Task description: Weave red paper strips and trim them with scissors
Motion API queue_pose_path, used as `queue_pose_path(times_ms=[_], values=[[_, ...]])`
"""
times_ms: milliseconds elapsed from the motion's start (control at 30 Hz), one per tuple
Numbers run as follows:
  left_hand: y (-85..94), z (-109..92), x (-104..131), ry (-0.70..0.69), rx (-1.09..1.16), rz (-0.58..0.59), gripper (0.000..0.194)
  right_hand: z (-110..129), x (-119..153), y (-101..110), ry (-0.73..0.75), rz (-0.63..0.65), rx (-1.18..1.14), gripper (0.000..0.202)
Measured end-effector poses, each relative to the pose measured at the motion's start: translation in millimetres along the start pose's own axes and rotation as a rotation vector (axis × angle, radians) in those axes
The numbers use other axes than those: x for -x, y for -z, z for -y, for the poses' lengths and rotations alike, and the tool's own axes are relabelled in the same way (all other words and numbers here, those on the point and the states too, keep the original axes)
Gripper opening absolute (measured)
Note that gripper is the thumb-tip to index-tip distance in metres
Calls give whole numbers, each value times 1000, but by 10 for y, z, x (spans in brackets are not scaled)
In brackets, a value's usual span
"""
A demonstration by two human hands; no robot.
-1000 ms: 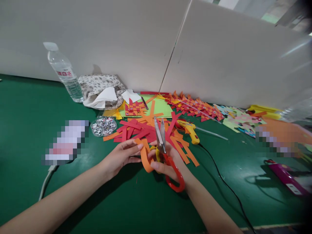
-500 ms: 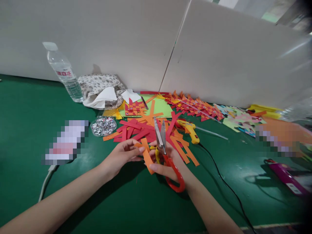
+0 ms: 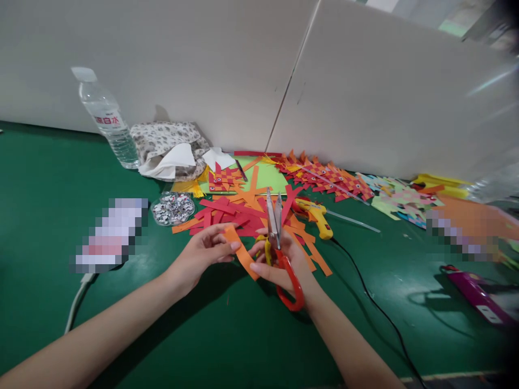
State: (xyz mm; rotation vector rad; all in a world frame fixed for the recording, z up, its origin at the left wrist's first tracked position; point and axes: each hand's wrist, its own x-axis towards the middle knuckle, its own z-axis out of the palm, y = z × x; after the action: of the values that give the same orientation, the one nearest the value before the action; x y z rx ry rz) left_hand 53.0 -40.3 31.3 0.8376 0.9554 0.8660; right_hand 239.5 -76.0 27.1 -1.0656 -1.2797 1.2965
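My left hand (image 3: 206,254) pinches the upper end of an orange paper strip (image 3: 244,257) between thumb and fingers. At the strip's lower end, my right hand (image 3: 286,265) presses its thumb on the paper while holding a pair of scissors (image 3: 274,219). The scissors have red and yellow handles, and their blades point away from me, slightly parted. Behind both hands lies a loose pile of red paper strips (image 3: 221,208) and orange ones. A yellow glue gun (image 3: 318,216) rests to the right of the pile.
A bag of googly eyes (image 3: 173,209), a phone (image 3: 113,232) on a cable and a water bottle (image 3: 107,121) stand left. Woven paper fish (image 3: 320,175) line the wall. The glue gun's black cord (image 3: 373,297) crosses the right side near a purple power strip (image 3: 472,292).
The orange strips between my hands, crossed before, now show as one line. My right hand and the scissors have shifted slightly right and away from the left hand.
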Motion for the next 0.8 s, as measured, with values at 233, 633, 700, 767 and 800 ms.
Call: queue_pose_path(times_ms=[233,633,700,767,800], values=[[24,21,-18,-39,-53,-33,30,27,-26,3,70,-57,82,49],[-39,72,34,-64,-139,100,27,19,42,-35,-57,0,176,48],[-41,62,42,-60,-140,84,26,15,42,-30,-58,-3,171,47],[-41,53,49,-73,-148,61,24,21,38,-29,-59,-4,161,47],[-40,50,52,-85,-156,55,24,27,36,-31,-62,-3,157,47]])
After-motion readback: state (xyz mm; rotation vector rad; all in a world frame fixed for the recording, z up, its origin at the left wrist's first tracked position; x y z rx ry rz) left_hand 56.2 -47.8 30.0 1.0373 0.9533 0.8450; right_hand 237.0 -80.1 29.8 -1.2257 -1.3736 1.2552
